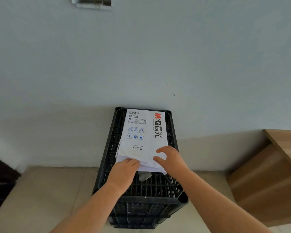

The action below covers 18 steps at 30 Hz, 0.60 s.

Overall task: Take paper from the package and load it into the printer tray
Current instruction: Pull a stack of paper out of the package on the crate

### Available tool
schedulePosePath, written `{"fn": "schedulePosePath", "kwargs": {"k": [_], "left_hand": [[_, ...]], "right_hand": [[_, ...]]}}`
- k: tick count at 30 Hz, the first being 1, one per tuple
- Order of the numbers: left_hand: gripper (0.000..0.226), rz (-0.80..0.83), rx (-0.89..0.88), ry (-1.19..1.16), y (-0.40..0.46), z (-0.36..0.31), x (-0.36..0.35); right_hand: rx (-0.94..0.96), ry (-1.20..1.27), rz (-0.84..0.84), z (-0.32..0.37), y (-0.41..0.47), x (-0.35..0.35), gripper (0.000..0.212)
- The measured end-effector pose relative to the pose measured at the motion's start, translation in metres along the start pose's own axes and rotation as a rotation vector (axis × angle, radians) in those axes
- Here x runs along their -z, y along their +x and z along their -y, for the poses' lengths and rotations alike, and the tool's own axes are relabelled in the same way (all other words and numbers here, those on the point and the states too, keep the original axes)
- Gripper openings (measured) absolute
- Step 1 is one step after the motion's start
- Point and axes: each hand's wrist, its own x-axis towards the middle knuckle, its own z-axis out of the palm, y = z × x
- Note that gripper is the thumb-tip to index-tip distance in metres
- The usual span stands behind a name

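Observation:
A white paper package (142, 132) with red and black lettering lies lengthwise on top of a black plastic crate (141, 190) against the wall. Its near end is torn open and crumpled, and white sheets (151, 167) show there. My left hand (124, 172) rests palm down on the near left corner of the open end, fingers against the paper. My right hand (170, 158) sits on the near right corner, thumb and fingers curled onto the torn wrapper. No printer or tray is in view.
The crate stands on a beige tiled floor (49, 190) by a pale wall. A wooden cabinet (272, 174) is at the right. Something dark (0, 182) stands at the left edge. A grey scrap (144, 176) of wrapper hangs below the package's near end.

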Motion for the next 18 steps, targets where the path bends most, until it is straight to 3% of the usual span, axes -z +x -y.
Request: {"fn": "schedulePosePath", "kwargs": {"k": [5,11,18], "left_hand": [[0.044,-0.017,0.043,0.016,-0.011,-0.008,0.007],[0.021,0.006,0.123,-0.054,-0.021,-0.011,0.007],[0.015,0.001,0.097,-0.077,-0.022,-0.012,0.005]], "right_hand": [[-0.091,-0.002,-0.036,-0.012,-0.011,0.001,0.03],[-0.339,0.004,-0.008,-0.024,-0.021,-0.003,0.025],[-0.655,0.624,0.042,-0.019,-0.029,-0.009,0.006]]}}
